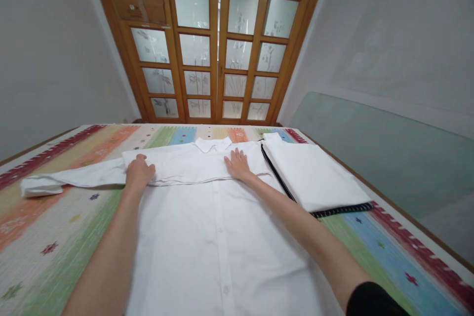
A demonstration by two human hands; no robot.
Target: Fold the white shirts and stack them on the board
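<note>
A white button-up shirt (207, 227) lies flat, front up, on a striped multicoloured cloth (44, 237), its collar (213, 144) at the far end. One sleeve is folded across the chest; the other sleeve (70, 177) stretches out to the left. My left hand (138, 172) rests on the shirt's left shoulder with its fingers curled against the fabric. My right hand (237, 164) lies flat with fingers spread on the folded sleeve near the collar.
A folded white garment (314, 175) sits on a black-edged board (340, 210) just right of the shirt. Wooden doors with frosted glass panes (218, 49) stand behind the table. A glass sheet (388, 153) leans at the right wall.
</note>
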